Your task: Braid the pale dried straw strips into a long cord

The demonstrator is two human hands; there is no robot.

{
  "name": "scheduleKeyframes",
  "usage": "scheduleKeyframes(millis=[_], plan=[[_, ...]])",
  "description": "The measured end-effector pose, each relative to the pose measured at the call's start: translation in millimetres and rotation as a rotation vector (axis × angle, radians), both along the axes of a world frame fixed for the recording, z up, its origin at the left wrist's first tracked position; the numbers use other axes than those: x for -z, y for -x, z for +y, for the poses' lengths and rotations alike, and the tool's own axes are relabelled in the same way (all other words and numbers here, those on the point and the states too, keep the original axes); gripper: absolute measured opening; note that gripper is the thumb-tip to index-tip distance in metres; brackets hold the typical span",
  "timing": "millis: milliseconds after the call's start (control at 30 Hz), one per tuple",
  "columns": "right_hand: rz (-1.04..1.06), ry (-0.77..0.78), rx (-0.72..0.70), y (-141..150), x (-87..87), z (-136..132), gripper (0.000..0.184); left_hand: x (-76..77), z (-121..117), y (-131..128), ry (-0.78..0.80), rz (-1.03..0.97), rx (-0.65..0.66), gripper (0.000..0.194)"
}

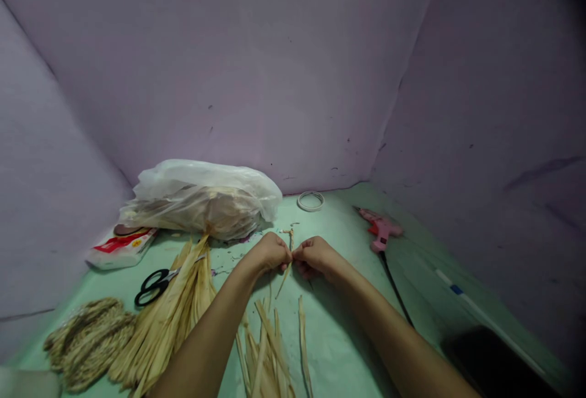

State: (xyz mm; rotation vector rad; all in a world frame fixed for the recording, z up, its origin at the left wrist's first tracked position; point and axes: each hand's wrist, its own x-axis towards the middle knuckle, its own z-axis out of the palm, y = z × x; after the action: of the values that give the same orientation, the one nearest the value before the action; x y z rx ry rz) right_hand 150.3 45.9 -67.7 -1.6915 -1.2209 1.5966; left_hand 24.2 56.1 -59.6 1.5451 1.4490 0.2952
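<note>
Close together over the green tabletop (339,318), both hands pinch one thin strip of dried plant fibre (292,238). My left hand (273,253) is closed on it from the left, and my right hand (315,256) grips it from the right, fingertips nearly touching. Part of the strip sticks up above the fingers with a bent top, while a thin tail hangs below. The fingers hide its middle. Nearer to me lie several loose pale strips (263,349), and a single strip (304,343) lies to their right.
To the left are a large bundle of strips (169,318), black-handled scissors (152,287) partly under it, and a braided coil (89,343). A plastic bag (206,196) and red-white packet (121,248) stand behind. A tape ring (311,210) and pink glue gun (386,227) lie farther right.
</note>
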Motion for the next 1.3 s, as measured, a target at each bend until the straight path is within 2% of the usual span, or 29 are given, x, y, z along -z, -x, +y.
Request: scheduleKeyframes(millis=[133,267,433,600,633,700,767,800,900,967,1067,1167,1300], plan=[[0.058,0.027,0.010,0.7,0.4,-0.5,0.014,0.7,4.0,6.8,-0.152,0.207,0.032,0.012],[0.207,0.083,0.016,-1.3,-0.3,-1.9,0.011,-13.1,-3.5,5.3,-0.264,0.342,0.105,0.012],[0.168,0.052,0.027,-3.4,-0.8,-2.5,0.012,-30.7,-23.5,-11.0,-0.340,0.446,0.124,0.015],[0.140,0.047,0.032,-1.1,0.9,-3.0,0.017,-31.3,-34.0,-21.7,-0.413,0.475,0.163,0.010],[0.141,0.042,0.031,-0.8,1.6,-3.1,0.019,-32.2,-34.0,-21.4,-0.400,0.456,0.186,0.007],[0.151,0.030,0.018,-1.4,2.6,-3.0,0.019,-36.8,-31.4,-17.2,-0.276,0.386,0.255,0.005],[0.173,0.022,-0.002,-3.5,2.7,-2.9,0.017,-43.2,-25.2,-9.9,-0.125,0.286,0.225,0.009],[0.190,0.021,-0.011,-4.9,2.3,-2.7,0.015,-45.9,-21.3,-6.0,-0.086,0.230,0.142,0.011],[0.241,0.047,-0.029,-9.6,0.2,-2.0,0.008,-47.0,-10.8,0.3,-0.080,0.009,-0.212,0.014],[0.281,0.080,-0.041,-12.5,-0.8,-1.3,0.008,-40.6,-8.2,-2.6,0.007,-0.136,-0.299,0.015],[0.344,0.112,-0.060,-15.9,-0.8,-0.1,0.010,-26.2,-9.5,-13.7,0.169,-0.245,-0.241,0.008],[0.371,0.115,-0.087,-17.2,0.3,0.0,0.009,-14.4,-9.9,-23.6,0.243,-0.260,-0.217,0.016],[0.279,0.091,-0.117,-15.1,2.2,-3.4,0.008,-8.8,-12.5,-27.0,0.224,-0.108,-0.193,0.018]])
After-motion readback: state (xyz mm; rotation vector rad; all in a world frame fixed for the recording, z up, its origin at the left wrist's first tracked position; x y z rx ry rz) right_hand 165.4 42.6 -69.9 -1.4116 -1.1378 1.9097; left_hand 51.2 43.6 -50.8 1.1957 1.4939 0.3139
